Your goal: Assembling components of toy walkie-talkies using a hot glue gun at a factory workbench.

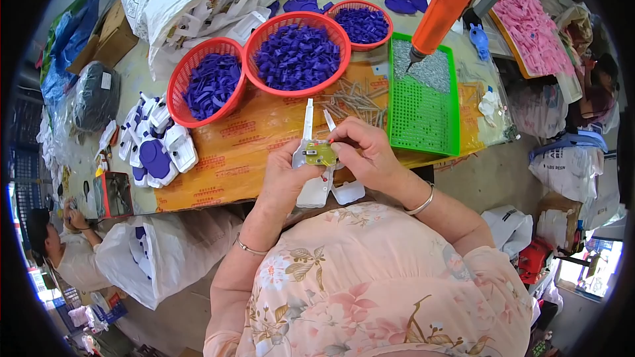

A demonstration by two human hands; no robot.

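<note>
Both hands, left hand (288,172) and right hand (364,152), pinch a white plastic part (316,182) with a yellow-green board (322,153) above the tabletop (238,152) edge; red baskets (297,53) at twelve o'clock. A loose grip could drop the board.

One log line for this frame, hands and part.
left hand: holds white plastic housing | right hand: pinches small yellow-green circuit board onto it | above yellow table

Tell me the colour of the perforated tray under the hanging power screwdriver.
Bright green, seen best in the head view: the flat perforated plastic tray beneath the orange power screwdriver.
</note>
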